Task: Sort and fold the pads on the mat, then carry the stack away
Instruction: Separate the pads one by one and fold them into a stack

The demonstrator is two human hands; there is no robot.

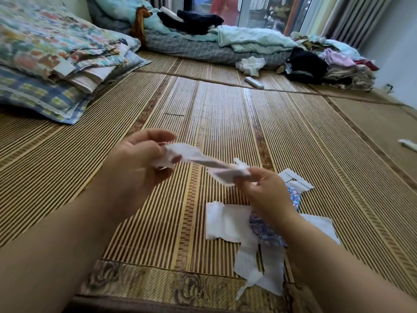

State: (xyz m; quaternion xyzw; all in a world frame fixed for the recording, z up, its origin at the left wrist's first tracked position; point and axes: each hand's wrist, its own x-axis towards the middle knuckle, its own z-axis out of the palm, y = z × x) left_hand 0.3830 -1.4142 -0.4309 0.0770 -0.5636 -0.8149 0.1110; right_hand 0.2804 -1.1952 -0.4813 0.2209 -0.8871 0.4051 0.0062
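Left hand: My left hand (135, 159), just left of the view's middle, pinches one end of a white pad (203, 161) between thumb and curled fingers.
Right hand: My right hand (264, 188), at 4 o'clock from the left one, grips the pad's other end with its fingers curled round it.
White pad: Crumpled and drawn out between both hands, it hangs clear of the mat (225, 109) and slants down toward the right.
Loose pads: More loose pads (225, 222) lie flat and overlapping on the mat at 5 o'clock, partly hidden under my right forearm. A purple-blue patterned wrapper (264, 229) sits among them.
Mat: Striped woven bamboo, with a flowered border along the near edge at 6 o'clock.
Pillows: A stack of patterned pillows (56, 64) rests on the mat at 10 o'clock.
Bedding: Pale green and grey checked bedding (203, 46) is heaped at 12 o'clock, with dark garments on top.
Remote: A white remote (253, 82) lies on the mat at 1 o'clock, just below a crumpled white bundle (251, 64).
Clothes: A heap of mixed clothes (347, 68) is piled at 2 o'clock, beside a dark garment (304, 64).
Right edge: A small white object (408, 144) at 3 o'clock is cut off, and I cannot tell what it is.
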